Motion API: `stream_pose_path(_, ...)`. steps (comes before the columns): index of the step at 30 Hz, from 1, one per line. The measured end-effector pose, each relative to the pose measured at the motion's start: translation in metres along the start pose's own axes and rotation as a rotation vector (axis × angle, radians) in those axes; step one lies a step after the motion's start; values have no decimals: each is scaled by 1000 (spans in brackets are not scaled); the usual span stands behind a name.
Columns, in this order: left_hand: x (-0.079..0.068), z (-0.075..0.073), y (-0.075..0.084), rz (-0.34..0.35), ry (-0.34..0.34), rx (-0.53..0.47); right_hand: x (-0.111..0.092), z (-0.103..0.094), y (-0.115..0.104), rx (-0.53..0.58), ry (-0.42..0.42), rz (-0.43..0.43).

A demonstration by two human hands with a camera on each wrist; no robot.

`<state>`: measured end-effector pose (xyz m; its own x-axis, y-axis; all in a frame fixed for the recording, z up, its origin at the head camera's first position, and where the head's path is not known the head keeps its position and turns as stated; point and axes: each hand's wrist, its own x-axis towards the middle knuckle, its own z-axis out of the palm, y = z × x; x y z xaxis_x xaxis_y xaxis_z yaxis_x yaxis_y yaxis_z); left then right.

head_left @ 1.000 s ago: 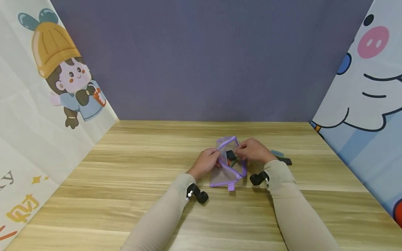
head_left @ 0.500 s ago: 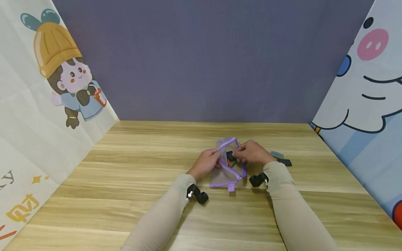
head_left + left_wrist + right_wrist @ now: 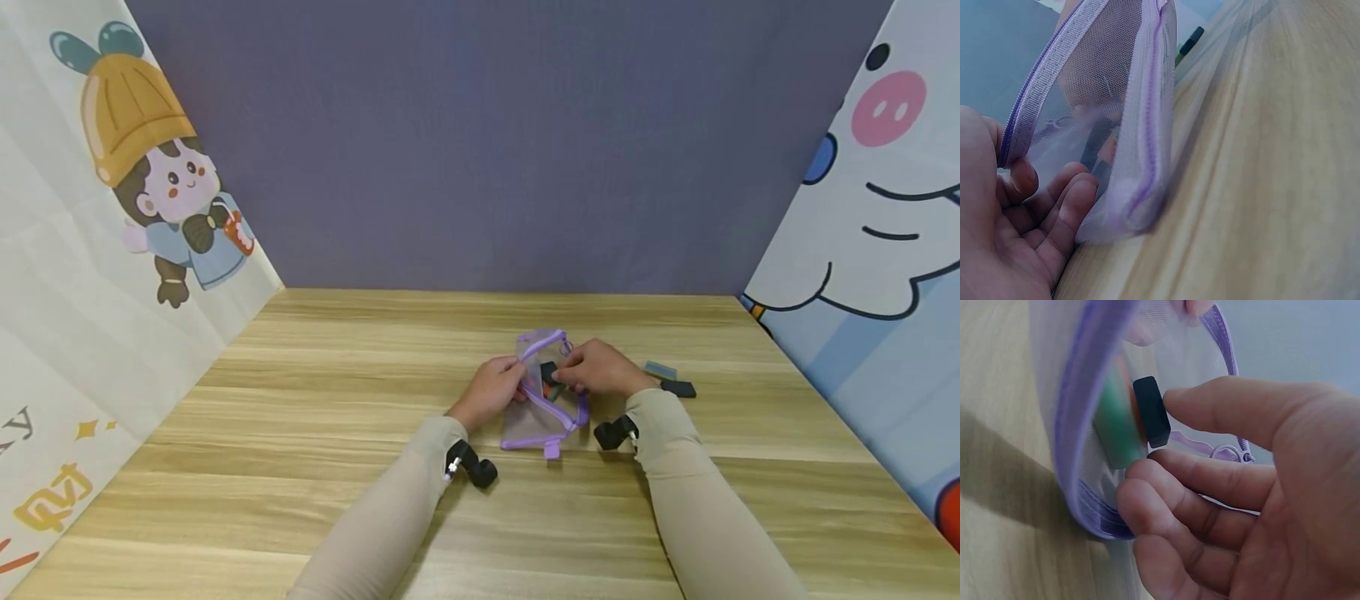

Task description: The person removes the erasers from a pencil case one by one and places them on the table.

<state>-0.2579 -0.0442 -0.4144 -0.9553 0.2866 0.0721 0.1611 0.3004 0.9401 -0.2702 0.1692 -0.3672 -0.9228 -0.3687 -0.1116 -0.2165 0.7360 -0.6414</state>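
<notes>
1. Head view puts the dark block (image 3: pixel 548 372) inside the mesh pouch (image 3: pixel 525 423); the right wrist view shows me a green piece (image 3: pixel 1116 419) close beside it.
2. At the block, the grip of the right hand (image 3: pixel 603 367) is bent and loosely parted; I cannot tell whether it has hold. A lopsided pinch could twist the block loose.
3. The grip of the left hand (image 3: pixel 491 387) is closed, pinching the pouch's purple rim (image 3: pixel 1047 75). Should that slip, the soft mesh could fold over my right fingers.
4. Near them, the pull ring (image 3: pixel 1225 452) might snag a knuckle.
5. Outside, a blue strip (image 3: pixel 660 369) and dark bar (image 3: pixel 678 388) lie on the surface (image 3: pixel 360 375); a careless right wrist could sweep them.
</notes>
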Motion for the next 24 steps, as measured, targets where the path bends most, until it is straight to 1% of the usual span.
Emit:
stream_pose_path(17,0,0,-1,13,16,8,0,2,1,-11,-22,-1)
stream_pose_path(24,-1,0,1,9,16,6,0,3,3,31,-26,5)
